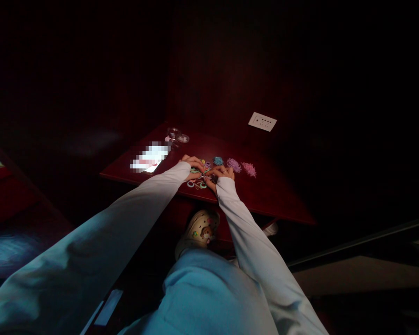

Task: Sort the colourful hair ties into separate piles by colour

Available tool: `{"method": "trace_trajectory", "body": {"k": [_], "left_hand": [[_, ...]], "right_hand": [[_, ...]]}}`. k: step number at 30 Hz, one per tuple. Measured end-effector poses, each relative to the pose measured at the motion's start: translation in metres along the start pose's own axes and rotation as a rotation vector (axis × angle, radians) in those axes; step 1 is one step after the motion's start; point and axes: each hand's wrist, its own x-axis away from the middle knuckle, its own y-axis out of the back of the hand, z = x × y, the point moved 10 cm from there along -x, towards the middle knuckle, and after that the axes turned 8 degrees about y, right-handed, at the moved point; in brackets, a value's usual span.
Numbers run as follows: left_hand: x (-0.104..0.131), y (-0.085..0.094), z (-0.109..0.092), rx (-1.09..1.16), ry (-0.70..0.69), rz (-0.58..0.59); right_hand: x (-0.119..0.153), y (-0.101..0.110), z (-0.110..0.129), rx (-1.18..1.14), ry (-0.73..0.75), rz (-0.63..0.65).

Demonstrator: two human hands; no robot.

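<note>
My left hand (193, 164) reaches over a loose pile of small coloured hair ties (191, 184), its fingers bent and drawn in at the tips. My right hand (223, 174) comes in from the other side, thumb and fingers curled towards the same spot. The fingertips of both hands almost meet above the pile, and whatever is pinched there is too small to make out. Just beyond my right hand sit a teal heap (218, 161), a purple heap (233, 164) and a pink heap (249, 169) of thin, small bands or strands.
A lit phone (152, 157), partly pixelated, lies on the dark red table (275, 195) at left. Behind it stand clear, rounded containers (174, 135). A white socket plate (262, 122) is on the back wall. Below the table edge shows a decorated clog (202, 228).
</note>
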Motion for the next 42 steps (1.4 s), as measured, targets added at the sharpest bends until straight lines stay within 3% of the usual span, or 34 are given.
{"method": "trace_trajectory", "body": {"k": [7,13,16,25,37,42], "left_hand": [[-0.003,-0.007,0.005,0.003,-0.045,0.029],[0.002,0.012,-0.002,0.042,-0.027,-0.131],[0.004,0.016,-0.004,0.044,-0.023,-0.157],[-0.005,0.003,0.002,0.029,0.076,-0.206],[-0.002,0.004,-0.001,-0.024,-0.024,-0.154],[-0.002,0.005,0.005,-0.009,0.005,-0.221]], "right_hand": [[0.001,0.001,-0.002,0.019,-0.022,0.003],[-0.001,0.001,0.005,0.040,0.002,-0.004],[-0.003,-0.001,0.007,0.049,0.010,-0.004],[-0.008,-0.001,0.007,0.072,-0.011,-0.013],[-0.004,-0.001,0.012,0.126,-0.028,0.055],[-0.005,-0.002,0.011,0.098,-0.020,0.032]]}}
